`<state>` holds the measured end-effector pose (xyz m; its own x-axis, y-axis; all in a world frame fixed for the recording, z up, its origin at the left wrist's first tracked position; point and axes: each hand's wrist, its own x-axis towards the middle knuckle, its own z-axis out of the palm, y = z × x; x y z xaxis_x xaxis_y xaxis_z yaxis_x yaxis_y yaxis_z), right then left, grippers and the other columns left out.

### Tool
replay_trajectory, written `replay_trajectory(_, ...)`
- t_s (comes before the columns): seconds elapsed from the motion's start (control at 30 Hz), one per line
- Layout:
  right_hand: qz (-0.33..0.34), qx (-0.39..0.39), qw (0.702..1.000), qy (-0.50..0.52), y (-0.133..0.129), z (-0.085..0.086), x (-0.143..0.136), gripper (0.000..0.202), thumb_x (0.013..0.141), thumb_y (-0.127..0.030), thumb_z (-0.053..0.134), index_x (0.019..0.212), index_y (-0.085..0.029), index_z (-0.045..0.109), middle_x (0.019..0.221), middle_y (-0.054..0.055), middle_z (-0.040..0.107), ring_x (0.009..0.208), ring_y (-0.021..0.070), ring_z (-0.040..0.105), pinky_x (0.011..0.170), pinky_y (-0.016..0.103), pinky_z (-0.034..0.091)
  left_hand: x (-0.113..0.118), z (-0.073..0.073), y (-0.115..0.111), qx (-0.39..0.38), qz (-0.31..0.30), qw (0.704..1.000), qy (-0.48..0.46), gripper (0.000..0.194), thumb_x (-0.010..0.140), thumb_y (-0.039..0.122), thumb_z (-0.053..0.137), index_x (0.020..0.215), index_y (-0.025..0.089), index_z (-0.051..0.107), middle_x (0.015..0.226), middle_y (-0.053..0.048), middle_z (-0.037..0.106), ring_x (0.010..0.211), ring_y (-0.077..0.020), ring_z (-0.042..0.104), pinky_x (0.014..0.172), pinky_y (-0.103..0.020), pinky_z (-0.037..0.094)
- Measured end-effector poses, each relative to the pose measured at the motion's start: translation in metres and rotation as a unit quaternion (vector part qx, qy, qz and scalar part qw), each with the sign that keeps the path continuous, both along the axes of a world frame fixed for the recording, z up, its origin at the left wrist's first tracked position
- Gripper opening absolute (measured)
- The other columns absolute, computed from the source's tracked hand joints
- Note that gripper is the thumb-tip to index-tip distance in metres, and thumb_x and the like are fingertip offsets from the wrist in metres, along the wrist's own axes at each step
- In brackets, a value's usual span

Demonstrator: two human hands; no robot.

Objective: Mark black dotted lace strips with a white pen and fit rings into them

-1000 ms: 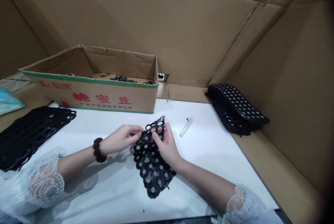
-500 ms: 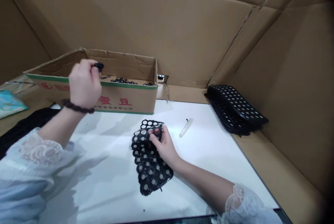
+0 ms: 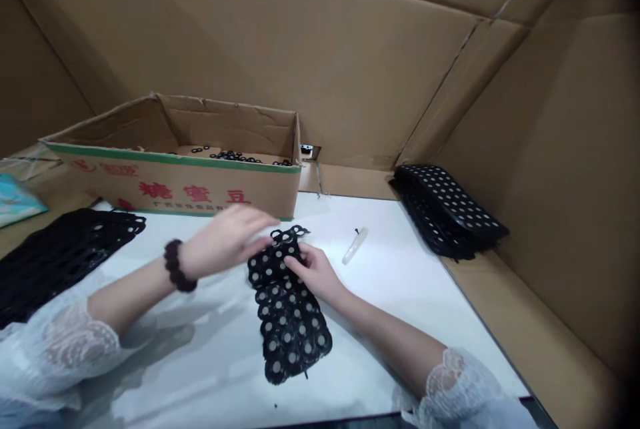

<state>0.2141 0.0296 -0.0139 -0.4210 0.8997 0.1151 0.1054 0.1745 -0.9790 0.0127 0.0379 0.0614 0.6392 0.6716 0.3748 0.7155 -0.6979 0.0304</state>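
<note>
A black rubbery sheet [image 3: 287, 322] with rows of round holes or pale discs lies on the white tabletop, its upper part folded or lifted. My right hand [image 3: 320, 273] pinches the right edge of that upper part between thumb and fingers. From the left, my left hand [image 3: 227, 239] reaches to the sheet's top end, fingers stretched and slightly blurred. Nothing shows in the left hand; whether its fingertips touch the sheet I cannot tell. Beyond, a cardboard box [image 3: 210, 182] has several small black rings [image 3: 235, 157] inside.
At the right a stack of folded black dotted sheets [image 3: 450, 205] lies by the table edge. A clear plastic tool or tube [image 3: 355, 246] rests right of my hands. Another black holed sheet [image 3: 65, 255] lies at left, near a turquoise packet [image 3: 20, 201]. Cardboard walls [image 3: 280, 35] surround the table.
My left hand has come down from over the box to the sheet; the small black bit it pinched is no longer visible. The sheet's raised top has flattened under my right hand.
</note>
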Motion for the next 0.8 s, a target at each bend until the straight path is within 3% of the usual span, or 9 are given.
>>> replay_trajectory(0.1, 0.031, -0.043, 0.998, 0.023, 0.002, 0.011, 0.007, 0.025, 0.074, -0.038, 0.055, 0.081, -0.015, 0.060, 0.071, 0.001, 0.059, 0.068, 0.0143, 0.053, 0.063, 0.027, 0.041, 0.018, -0.025, -0.016, -0.083, -0.037, 0.996, -0.007, 0.035, 0.087, 0.034, 0.039, 0.115, 0.016, 0.050, 0.106, -0.008, 0.061, 0.097, -0.0195, 0.053, 0.086, -0.033, 0.040)
replay_trajectory(0.17, 0.039, -0.051, 0.998, 0.015, 0.000, 0.016, 0.012, 0.029, 0.073, -0.043, 0.056, 0.079, -0.014, 0.061, 0.069, 0.001, 0.059, 0.067, 0.0142, 0.053, 0.061, 0.026, 0.040, 0.022, -0.032, -0.020, -0.123, -0.044, 0.991, -0.040, 0.035, 0.086, 0.036, 0.041, 0.114, 0.017, 0.051, 0.104, -0.008, 0.061, 0.097, -0.0201, 0.053, 0.086, -0.033, 0.040)
replay_trajectory(0.27, 0.054, -0.025, 0.998, -0.001, -0.008, 0.023, 0.018, 0.029, 0.076, -0.043, 0.052, 0.078, -0.015, 0.061, 0.070, 0.000, 0.058, 0.068, 0.0136, 0.051, 0.062, 0.025, 0.039, 0.025, -0.029, -0.023, -0.198, -0.044, 0.975, -0.091, 0.033, 0.083, 0.040, 0.044, 0.108, 0.020, 0.054, 0.103, -0.006, 0.062, 0.095, -0.0193, 0.055, 0.082, -0.030, 0.042)
replay_trajectory(0.43, 0.073, 0.067, 0.994, -0.049, -0.022, 0.028, 0.017, 0.014, 0.079, -0.028, 0.050, 0.086, -0.017, 0.055, 0.081, 0.000, 0.055, 0.073, 0.0126, 0.048, 0.067, 0.025, 0.038, 0.030, -0.026, -0.027, -0.285, 0.007, 0.933, -0.218, 0.025, 0.084, 0.037, 0.041, 0.100, 0.021, 0.052, 0.091, -0.002, 0.063, 0.084, -0.0159, 0.057, 0.071, -0.025, 0.044)
replay_trajectory(0.6, 0.055, 0.054, 0.995, -0.068, -0.025, 0.024, 0.010, 0.009, 0.078, -0.022, 0.047, 0.080, -0.016, 0.054, 0.076, 0.000, 0.054, 0.072, 0.0125, 0.047, 0.069, 0.025, 0.038, 0.033, -0.033, -0.029, -0.261, 0.063, 0.923, -0.275, 0.013, 0.085, 0.029, 0.037, 0.086, 0.020, 0.046, 0.078, -0.001, 0.057, 0.073, -0.0147, 0.055, 0.066, -0.025, 0.042)
replay_trajectory(0.8, 0.004, 0.014, 1.000, -0.027, -0.022, 0.018, 0.007, 0.006, 0.074, -0.020, 0.047, 0.072, -0.016, 0.051, 0.068, -0.003, 0.049, 0.067, 0.0110, 0.045, 0.066, 0.024, 0.037, 0.031, -0.037, -0.022, -0.222, 0.119, 0.915, -0.316, 0.012, 0.086, 0.029, 0.034, 0.088, 0.020, 0.041, 0.078, -0.001, 0.055, 0.074, -0.0152, 0.056, 0.068, -0.028, 0.042)
